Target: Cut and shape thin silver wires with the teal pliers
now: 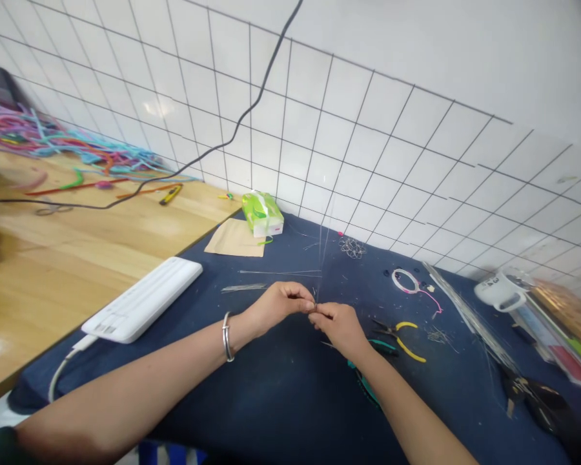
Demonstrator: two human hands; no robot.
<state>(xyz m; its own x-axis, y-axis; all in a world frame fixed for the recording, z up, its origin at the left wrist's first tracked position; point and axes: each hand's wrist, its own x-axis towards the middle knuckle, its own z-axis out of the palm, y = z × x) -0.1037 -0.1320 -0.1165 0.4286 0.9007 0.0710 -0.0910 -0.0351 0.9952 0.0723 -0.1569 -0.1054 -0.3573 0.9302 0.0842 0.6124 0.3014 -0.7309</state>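
Above the dark blue cloth (281, 387), my left hand (285, 302) and my right hand (336, 326) meet fingertip to fingertip. Both are closed in a pinch on thin metal wire (321, 274), whose fine ends stick up from between the fingers. The exact spot they grip is mostly covered by the fingertips. Straight wire pieces (244, 287) lie to the left of my left hand. Beside my right forearm are yellow-handled pliers (401, 336) and a green-handled tool (365, 384), the latter partly hidden by the arm.
A white power strip (145, 300) lies at left, its cable trailing down. Toward the wall are a tissue pack (262, 214), brown paper (237, 239) and coiled wire shapes (352, 247). At right are a wire bundle (469, 313), a white mug (501, 290), books (566, 329) and black-handled pliers (532, 397).
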